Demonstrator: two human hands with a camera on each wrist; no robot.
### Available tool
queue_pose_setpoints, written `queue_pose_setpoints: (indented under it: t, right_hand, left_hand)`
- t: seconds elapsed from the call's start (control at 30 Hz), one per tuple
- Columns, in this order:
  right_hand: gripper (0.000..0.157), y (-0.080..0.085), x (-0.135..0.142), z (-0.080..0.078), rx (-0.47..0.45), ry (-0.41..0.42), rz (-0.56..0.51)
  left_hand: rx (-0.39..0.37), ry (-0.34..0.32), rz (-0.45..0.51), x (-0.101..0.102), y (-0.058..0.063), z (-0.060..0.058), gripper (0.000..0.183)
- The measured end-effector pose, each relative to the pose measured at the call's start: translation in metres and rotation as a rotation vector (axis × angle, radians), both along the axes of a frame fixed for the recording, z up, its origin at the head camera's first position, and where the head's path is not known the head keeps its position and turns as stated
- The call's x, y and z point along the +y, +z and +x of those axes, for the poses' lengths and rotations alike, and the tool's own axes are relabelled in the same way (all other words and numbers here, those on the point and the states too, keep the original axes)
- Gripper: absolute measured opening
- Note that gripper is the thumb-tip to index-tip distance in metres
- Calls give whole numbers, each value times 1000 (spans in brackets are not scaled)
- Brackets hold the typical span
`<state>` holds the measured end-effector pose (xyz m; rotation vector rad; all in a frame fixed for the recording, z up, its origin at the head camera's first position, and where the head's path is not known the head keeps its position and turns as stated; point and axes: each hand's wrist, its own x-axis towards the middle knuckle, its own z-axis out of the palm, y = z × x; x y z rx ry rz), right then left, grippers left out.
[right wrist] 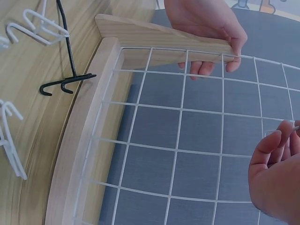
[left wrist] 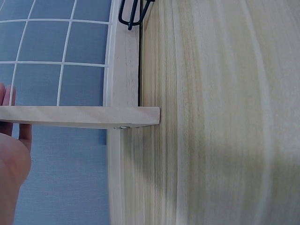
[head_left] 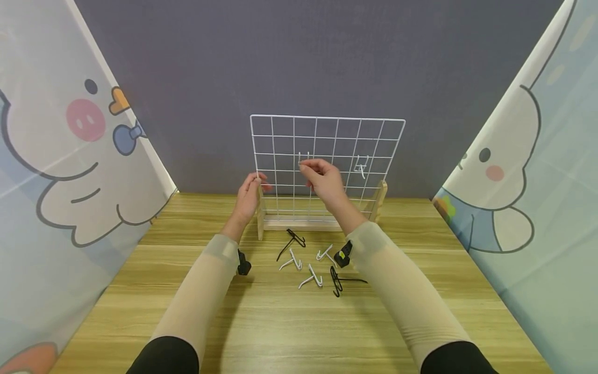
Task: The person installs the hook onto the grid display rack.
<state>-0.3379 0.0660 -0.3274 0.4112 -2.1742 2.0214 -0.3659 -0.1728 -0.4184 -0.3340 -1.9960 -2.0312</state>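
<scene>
One white hook is at the wire grid, pinched by the right hand; seating it seems the step in hand, the next move calling for both prongs over a wire. The left hand curls round the wooden stand. Another hook hangs rightward; three loose white hooks and two black hooks lie on the tabletop. No container shows.

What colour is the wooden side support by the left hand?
The wooden side support is pale beige, clearest in the right wrist view.
</scene>
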Motion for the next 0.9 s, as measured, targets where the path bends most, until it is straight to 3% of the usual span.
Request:
queue_pose_setpoints:
  t: [0.9]
  right_hand:
    - [32,-6,3,-3,-37,13,-6]
  left_hand:
    - [14,12,-3,2,-1,-2,40]
